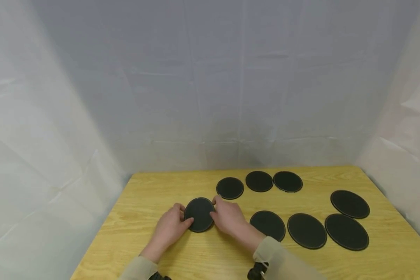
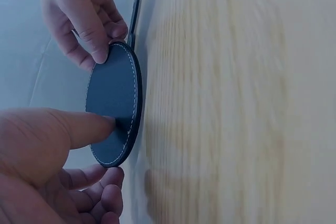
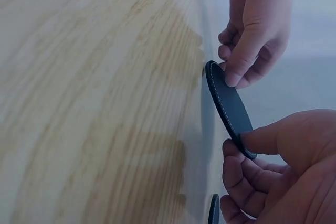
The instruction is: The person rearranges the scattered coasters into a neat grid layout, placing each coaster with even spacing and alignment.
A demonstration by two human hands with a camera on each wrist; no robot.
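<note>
I hold a round black coaster point(image 1: 199, 214) between both hands, low and left of centre in the head view, just above the yellow wooden table point(image 1: 154, 194). My left hand point(image 1: 170, 227) pinches its left rim, thumb on the top face and fingers curled beneath; my right hand point(image 1: 229, 216) pinches the opposite rim the same way. In the left wrist view my thumb point(image 2: 79, 129) presses flat on the dark face near the white stitched border, and the coaster point(image 2: 115, 111) stands clear of the wood, with its shadow showing beneath it. The right wrist view shows it edge-on point(image 3: 228, 106): thin, flat, not sagging between my two grips.

I judge it light and fairly stiff, leather-like, with a little grip to the surface, so unlikely to slip and in no danger of breaking. The rim is the place to hold it, thumb above and fingers below, since it is too flat to grasp any other way.

Seven more black coasters lie flat across the right half of the head view; the nearest point(image 1: 230, 188) sits just above my right hand.
</note>
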